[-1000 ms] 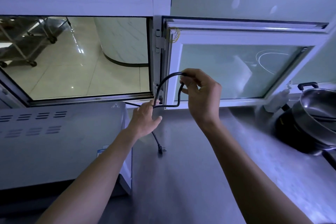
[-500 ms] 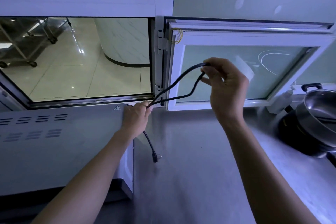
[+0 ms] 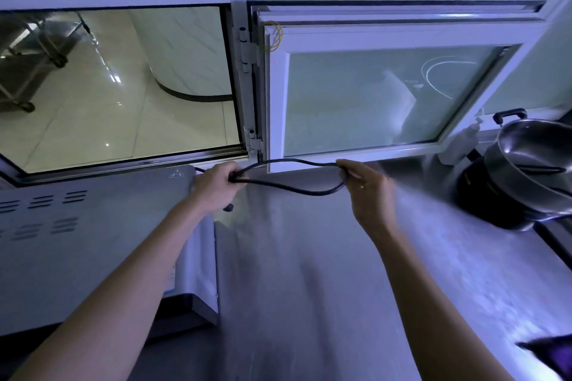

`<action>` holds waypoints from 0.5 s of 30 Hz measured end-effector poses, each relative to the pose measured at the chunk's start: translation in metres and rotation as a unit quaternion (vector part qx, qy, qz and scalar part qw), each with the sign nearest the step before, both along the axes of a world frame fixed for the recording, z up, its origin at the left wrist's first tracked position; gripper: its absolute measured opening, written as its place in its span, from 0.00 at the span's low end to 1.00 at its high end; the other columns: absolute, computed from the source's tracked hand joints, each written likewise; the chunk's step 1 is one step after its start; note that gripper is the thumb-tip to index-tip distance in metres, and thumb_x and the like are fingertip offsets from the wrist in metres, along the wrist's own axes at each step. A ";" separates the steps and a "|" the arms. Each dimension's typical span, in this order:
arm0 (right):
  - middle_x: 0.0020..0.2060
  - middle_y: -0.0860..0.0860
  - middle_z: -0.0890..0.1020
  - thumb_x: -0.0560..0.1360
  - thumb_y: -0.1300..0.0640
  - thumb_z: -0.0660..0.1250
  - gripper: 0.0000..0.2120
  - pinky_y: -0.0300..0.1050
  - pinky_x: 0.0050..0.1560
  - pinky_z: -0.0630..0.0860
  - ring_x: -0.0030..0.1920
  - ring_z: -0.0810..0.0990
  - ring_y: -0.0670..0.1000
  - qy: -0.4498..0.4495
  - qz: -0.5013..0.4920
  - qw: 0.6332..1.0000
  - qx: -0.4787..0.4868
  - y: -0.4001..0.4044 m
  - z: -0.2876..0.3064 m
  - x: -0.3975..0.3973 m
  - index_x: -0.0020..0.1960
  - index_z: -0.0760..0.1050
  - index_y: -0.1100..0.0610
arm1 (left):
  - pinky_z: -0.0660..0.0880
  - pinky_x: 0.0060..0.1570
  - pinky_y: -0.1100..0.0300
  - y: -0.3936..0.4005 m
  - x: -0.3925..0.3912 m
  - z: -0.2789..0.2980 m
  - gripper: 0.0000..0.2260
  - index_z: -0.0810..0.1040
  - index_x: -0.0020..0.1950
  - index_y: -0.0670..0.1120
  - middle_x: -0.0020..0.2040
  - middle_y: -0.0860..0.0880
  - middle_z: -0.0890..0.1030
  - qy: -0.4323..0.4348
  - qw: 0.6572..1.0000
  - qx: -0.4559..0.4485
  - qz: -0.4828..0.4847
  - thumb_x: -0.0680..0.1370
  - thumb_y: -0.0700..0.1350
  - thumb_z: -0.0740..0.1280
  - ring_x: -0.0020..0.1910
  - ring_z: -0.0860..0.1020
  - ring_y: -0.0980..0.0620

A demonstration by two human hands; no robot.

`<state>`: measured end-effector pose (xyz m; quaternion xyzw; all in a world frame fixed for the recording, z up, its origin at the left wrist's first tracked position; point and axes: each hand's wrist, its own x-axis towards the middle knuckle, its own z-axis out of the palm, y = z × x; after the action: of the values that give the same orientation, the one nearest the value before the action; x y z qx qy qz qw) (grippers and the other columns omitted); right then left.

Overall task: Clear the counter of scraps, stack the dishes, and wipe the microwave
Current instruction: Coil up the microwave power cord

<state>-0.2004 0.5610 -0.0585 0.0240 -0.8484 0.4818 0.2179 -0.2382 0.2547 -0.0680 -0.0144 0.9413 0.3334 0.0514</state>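
Both hands (image 3: 216, 184) (image 3: 368, 192) hold looped cord (image 3: 297, 192).

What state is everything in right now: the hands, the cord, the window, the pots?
Left hand: grips the gathered cord.
Right hand: holds the loop's far end.
Black power cord: folded into one loop, lifted off the counter.
Hinged window: swung open.
Metal pots: stacked, tilted.

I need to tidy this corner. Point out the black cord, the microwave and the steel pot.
black cord (image 3: 297, 192): head view, lower strand of the loop.
microwave (image 3: 93, 241): head view, its grey top panel.
steel pot (image 3: 526, 161): head view, its shiny wall.
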 end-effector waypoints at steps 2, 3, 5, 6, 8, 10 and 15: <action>0.43 0.28 0.82 0.76 0.65 0.70 0.13 0.26 0.49 0.72 0.47 0.81 0.33 -0.020 0.013 1.000 -0.011 0.001 -0.007 -0.001 0.55 0.85 0.51 | 0.71 0.42 0.59 -0.004 0.001 -0.001 0.04 0.78 0.43 0.57 0.38 0.59 0.81 -0.020 0.999 0.031 -0.006 0.75 0.50 0.72 0.35 0.82 0.56; 0.44 0.28 0.83 0.76 0.65 0.71 0.13 0.27 0.50 0.73 0.48 0.82 0.34 -0.028 0.018 0.999 -0.022 0.001 -0.010 -0.002 0.56 0.85 0.51 | 0.72 0.45 0.58 -0.007 0.001 -0.002 0.05 0.78 0.43 0.56 0.39 0.59 0.81 -0.027 0.999 0.044 -0.014 0.74 0.48 0.73 0.38 0.80 0.55; 0.44 0.29 0.83 0.76 0.63 0.71 0.12 0.27 0.49 0.72 0.48 0.82 0.34 -0.035 0.020 0.999 -0.033 0.001 -0.012 -0.002 0.56 0.85 0.50 | 0.71 0.48 0.55 -0.011 0.002 -0.002 0.06 0.79 0.44 0.52 0.40 0.56 0.81 -0.057 0.993 0.102 -0.036 0.72 0.45 0.75 0.41 0.77 0.52; 0.44 0.29 0.83 0.76 0.62 0.72 0.12 0.26 0.48 0.72 0.48 0.82 0.33 -0.040 0.021 0.998 -0.036 0.001 -0.012 -0.002 0.55 0.85 0.49 | 0.71 0.49 0.55 -0.013 0.003 0.000 0.06 0.80 0.45 0.51 0.41 0.54 0.81 -0.071 0.988 0.130 -0.045 0.71 0.44 0.75 0.42 0.76 0.52; 0.45 0.30 0.83 0.76 0.62 0.71 0.12 0.26 0.48 0.72 0.48 0.81 0.32 -0.054 0.037 0.997 -0.039 0.003 -0.011 0.000 0.55 0.85 0.48 | 0.72 0.50 0.54 -0.014 0.006 0.003 0.06 0.81 0.44 0.52 0.42 0.51 0.82 -0.082 0.984 0.152 -0.052 0.70 0.46 0.75 0.43 0.77 0.51; 0.46 0.30 0.83 0.76 0.66 0.69 0.15 0.26 0.50 0.71 0.49 0.81 0.33 -0.054 0.064 0.996 -0.006 0.006 -0.010 0.002 0.54 0.85 0.48 | 0.73 0.52 0.53 -0.012 0.008 0.004 0.04 0.81 0.43 0.54 0.41 0.51 0.83 -0.073 0.987 0.134 -0.043 0.70 0.47 0.74 0.42 0.78 0.52; 0.58 0.46 0.83 0.78 0.73 0.59 0.21 0.31 0.62 0.72 0.60 0.80 0.44 -0.129 0.093 0.985 0.063 0.016 -0.006 0.001 0.54 0.86 0.55 | 0.72 0.59 0.51 0.013 0.015 0.009 0.03 0.79 0.42 0.54 0.36 0.59 0.82 -0.046 0.998 -0.026 -0.022 0.72 0.50 0.73 0.42 0.79 0.56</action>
<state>-0.1999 0.5774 -0.0641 0.0539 -0.8921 0.4449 0.0585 -0.2235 0.2675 -0.0585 -0.0104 0.9465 0.3061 0.1014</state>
